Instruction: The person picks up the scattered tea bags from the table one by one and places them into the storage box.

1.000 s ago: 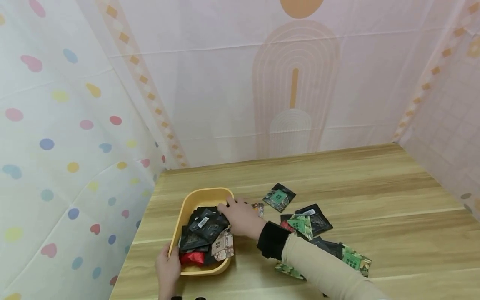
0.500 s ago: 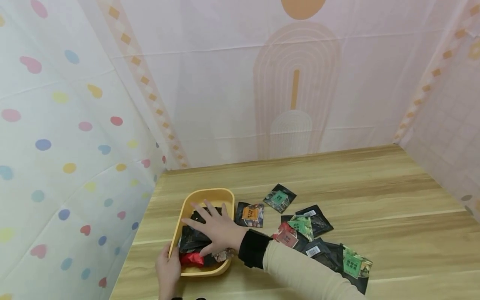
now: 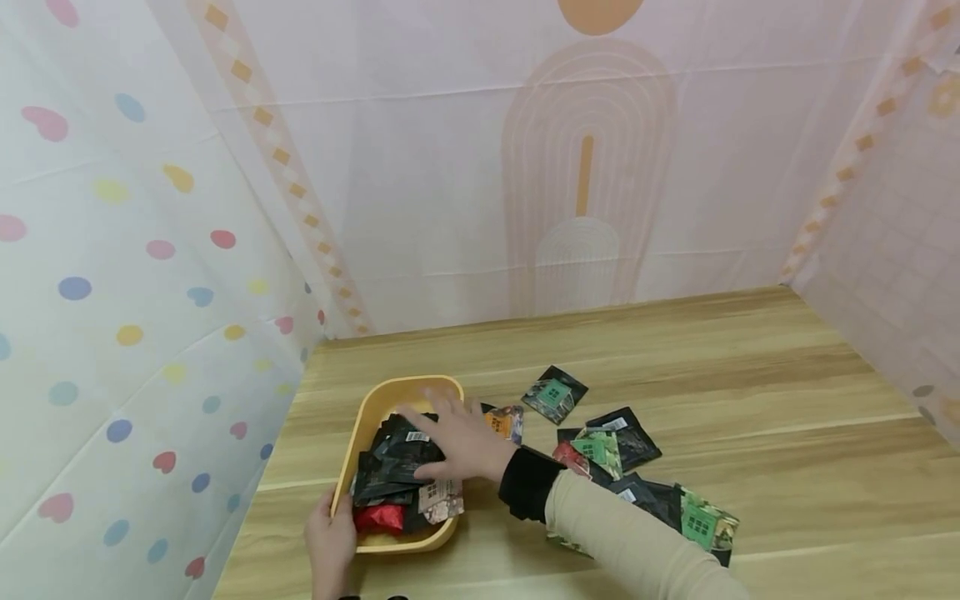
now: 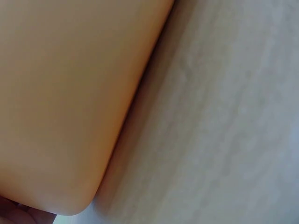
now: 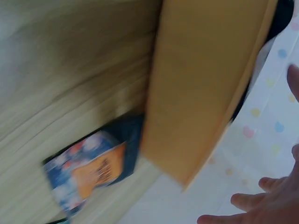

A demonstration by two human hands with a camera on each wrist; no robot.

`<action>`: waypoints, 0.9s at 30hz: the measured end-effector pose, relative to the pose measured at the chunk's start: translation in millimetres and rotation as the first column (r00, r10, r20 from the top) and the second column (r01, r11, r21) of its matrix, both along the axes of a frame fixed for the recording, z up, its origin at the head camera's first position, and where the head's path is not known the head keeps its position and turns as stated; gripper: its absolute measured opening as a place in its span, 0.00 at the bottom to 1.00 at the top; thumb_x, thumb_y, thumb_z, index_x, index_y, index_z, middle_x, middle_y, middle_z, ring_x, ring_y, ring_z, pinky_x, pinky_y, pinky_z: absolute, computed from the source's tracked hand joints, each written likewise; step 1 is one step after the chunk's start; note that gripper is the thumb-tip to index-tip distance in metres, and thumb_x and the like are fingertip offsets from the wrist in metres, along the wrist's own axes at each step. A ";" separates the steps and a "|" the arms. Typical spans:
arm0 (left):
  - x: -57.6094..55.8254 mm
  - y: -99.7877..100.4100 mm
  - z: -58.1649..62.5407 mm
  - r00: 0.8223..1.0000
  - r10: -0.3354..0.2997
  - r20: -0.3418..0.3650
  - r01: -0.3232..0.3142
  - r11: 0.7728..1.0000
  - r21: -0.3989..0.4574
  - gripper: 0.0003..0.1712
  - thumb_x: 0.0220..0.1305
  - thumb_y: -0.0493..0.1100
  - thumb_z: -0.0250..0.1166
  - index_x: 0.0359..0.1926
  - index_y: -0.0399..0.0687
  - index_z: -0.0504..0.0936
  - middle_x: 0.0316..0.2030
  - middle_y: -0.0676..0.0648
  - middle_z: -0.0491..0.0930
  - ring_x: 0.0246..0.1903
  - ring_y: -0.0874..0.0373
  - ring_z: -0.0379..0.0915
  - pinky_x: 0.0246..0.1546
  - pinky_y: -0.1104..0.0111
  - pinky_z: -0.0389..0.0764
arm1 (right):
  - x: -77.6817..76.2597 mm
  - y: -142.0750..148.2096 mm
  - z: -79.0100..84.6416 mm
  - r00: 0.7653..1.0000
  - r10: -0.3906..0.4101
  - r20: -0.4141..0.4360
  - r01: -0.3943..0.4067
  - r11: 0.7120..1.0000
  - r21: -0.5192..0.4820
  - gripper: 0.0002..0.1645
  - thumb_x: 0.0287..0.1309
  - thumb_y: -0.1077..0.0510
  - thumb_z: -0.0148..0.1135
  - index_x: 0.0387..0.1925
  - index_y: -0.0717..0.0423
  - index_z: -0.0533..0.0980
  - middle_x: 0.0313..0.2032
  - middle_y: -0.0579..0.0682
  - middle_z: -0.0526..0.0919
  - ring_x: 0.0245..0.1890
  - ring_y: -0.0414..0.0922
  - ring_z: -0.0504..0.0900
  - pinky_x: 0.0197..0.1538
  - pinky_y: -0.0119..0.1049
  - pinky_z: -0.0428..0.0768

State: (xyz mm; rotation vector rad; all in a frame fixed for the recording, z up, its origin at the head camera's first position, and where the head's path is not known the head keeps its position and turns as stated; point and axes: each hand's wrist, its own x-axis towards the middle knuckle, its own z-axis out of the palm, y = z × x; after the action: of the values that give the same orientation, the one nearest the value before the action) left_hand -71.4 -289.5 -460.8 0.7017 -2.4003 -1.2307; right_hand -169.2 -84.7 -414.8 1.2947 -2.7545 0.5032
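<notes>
1. Left hand (image 3: 332,533) is gripping the near-left rim of a yellow plastic rounded-rectangle bin (image 3: 401,392). Right hand (image 3: 468,440) looks empty, fingers spread over the bin's right side.
2. Bin's long axis runs near to far, with flat shiny black packets (image 3: 390,475) heaped inside.
3. Key bit imo: one flat black packet with an orange label (image 3: 512,423) lies just right of the bin, so the right hand's way nearer. Can't tell if they're touching.
4. Loose black square packets (image 3: 637,440) sit farther right.
</notes>
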 end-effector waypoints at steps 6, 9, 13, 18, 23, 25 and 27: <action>-0.3 -0.8 0.4 1.000 0.001 -0.001 -0.001 1.000 -0.015 0.17 0.63 0.32 0.48 0.50 0.24 0.72 0.31 0.34 0.74 0.27 0.52 0.64 0.23 0.70 0.65 | -24.2 23.2 -17.7 0.994 -0.106 0.002 0.106 0.991 -0.081 0.42 0.58 0.39 0.52 0.70 0.44 0.49 0.67 0.61 0.51 0.63 0.62 0.53 0.53 0.61 0.63; -0.5 -0.9 1.0 1.000 0.005 -0.006 -0.005 1.000 -0.024 0.17 0.63 0.32 0.49 0.50 0.24 0.72 0.35 0.32 0.75 0.30 0.50 0.66 0.24 0.70 0.66 | -31.8 34.7 -29.5 0.985 -0.163 0.063 0.166 0.985 -0.043 0.39 0.60 0.44 0.50 0.69 0.45 0.50 0.67 0.60 0.51 0.64 0.61 0.53 0.54 0.60 0.62; -0.6 0.2 3.2 1.000 -0.003 -0.006 0.003 1.000 -0.026 0.17 0.63 0.32 0.49 0.49 0.24 0.72 0.34 0.32 0.75 0.29 0.50 0.66 0.24 0.70 0.66 | -36.1 43.0 -41.3 0.953 -0.249 0.172 0.244 0.968 0.053 0.40 0.56 0.46 0.54 0.69 0.45 0.53 0.66 0.59 0.53 0.64 0.61 0.53 0.54 0.60 0.62; 0.5 1.4 5.0 1.000 0.009 0.003 -0.009 1.000 -0.018 0.17 0.63 0.31 0.48 0.50 0.24 0.72 0.39 0.30 0.75 0.35 0.47 0.68 0.27 0.73 0.67 | -36.7 40.6 -54.1 0.942 -0.289 0.170 0.261 0.951 0.166 0.48 0.47 0.36 0.60 0.67 0.46 0.56 0.62 0.60 0.59 0.61 0.60 0.58 0.52 0.57 0.65; 1.1 1.0 5.2 1.000 0.005 0.015 -0.004 1.000 -0.009 0.17 0.63 0.31 0.48 0.51 0.24 0.72 0.42 0.29 0.75 0.38 0.46 0.68 0.30 0.73 0.68 | -41.0 30.7 -60.1 0.941 -0.322 0.104 0.283 0.917 0.281 0.49 0.40 0.29 0.61 0.65 0.35 0.59 0.55 0.55 0.67 0.53 0.57 0.67 0.40 0.56 0.71; 0.9 0.8 5.0 1.000 0.006 0.013 -0.006 1.000 -0.005 0.17 0.63 0.32 0.49 0.51 0.24 0.72 0.42 0.30 0.75 0.37 0.48 0.68 0.29 0.74 0.67 | -43.4 26.8 -58.7 0.942 -0.322 0.090 0.280 0.907 0.314 0.48 0.38 0.29 0.62 0.64 0.32 0.60 0.51 0.53 0.69 0.48 0.55 0.70 0.34 0.52 0.72; 0.6 0.0 4.9 1.000 0.012 0.012 -0.012 1.000 0.006 0.17 0.64 0.32 0.49 0.51 0.24 0.72 0.41 0.30 0.75 0.35 0.50 0.68 0.28 0.74 0.67 | -44.5 23.5 -55.1 0.942 -0.318 0.110 0.268 0.906 0.327 0.48 0.36 0.31 0.65 0.63 0.31 0.62 0.48 0.52 0.69 0.45 0.53 0.69 0.30 0.49 0.73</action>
State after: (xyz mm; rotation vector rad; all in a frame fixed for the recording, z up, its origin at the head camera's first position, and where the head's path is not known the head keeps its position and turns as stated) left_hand -70.8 -289.5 -455.9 0.7259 -2.3993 -1.2332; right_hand -213.7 -61.3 -469.9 0.8804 -3.1887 0.1648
